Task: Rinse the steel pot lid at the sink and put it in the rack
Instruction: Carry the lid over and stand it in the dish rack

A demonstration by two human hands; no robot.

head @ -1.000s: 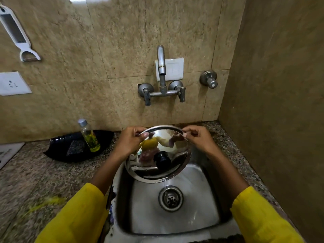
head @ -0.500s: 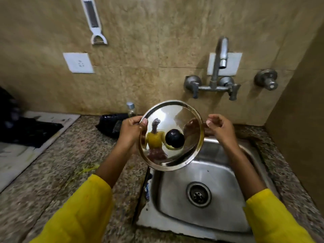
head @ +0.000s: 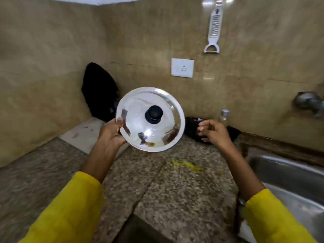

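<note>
The steel pot lid [head: 157,130], shiny with a black knob in its middle, is held up over the granite counter, its knob side facing me. My left hand [head: 112,133] grips its left rim. My right hand [head: 213,132] hovers just right of the lid, fingers loosely curled and apart, touching nothing. The steel sink [head: 289,181] lies at the right edge, partly cut off. No rack is clearly in view.
A black dark shape [head: 100,92] leans in the wall corner above a pale board [head: 84,132]. A black tray [head: 192,127] and a small bottle [head: 223,116] sit by the wall. A yellow smear [head: 185,164] marks the counter [head: 166,190]. A tap valve [head: 308,102] juts at right.
The view swung left, away from the sink. The lid moved left over the counter. My right hand let go of its rim; only my left hand holds it now.
</note>
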